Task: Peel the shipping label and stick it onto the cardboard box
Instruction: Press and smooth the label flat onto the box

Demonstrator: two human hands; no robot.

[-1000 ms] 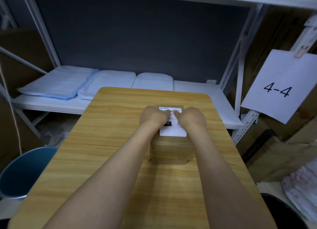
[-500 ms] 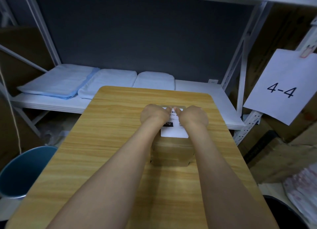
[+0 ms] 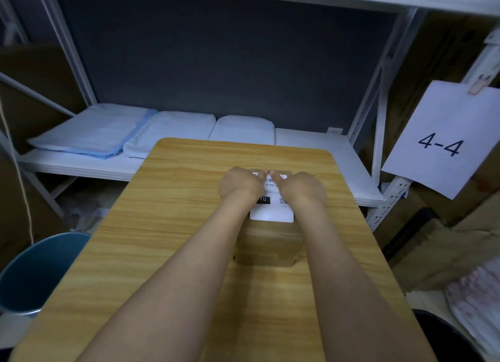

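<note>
Here both hands, left hand and right hand, press flat on the shipping label atop the cardboard box, mid wooden table; grasping nothing, fingers curled down

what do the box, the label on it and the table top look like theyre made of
Box: brown cardboard, matte, dull brown faces with folded edges.
Label: white paper, likely smooth-coated, with black print and a faint sheen; both hands press on it.
Table top: light wood grain, even and smooth, so probably laminate rather than solid wood.
</note>
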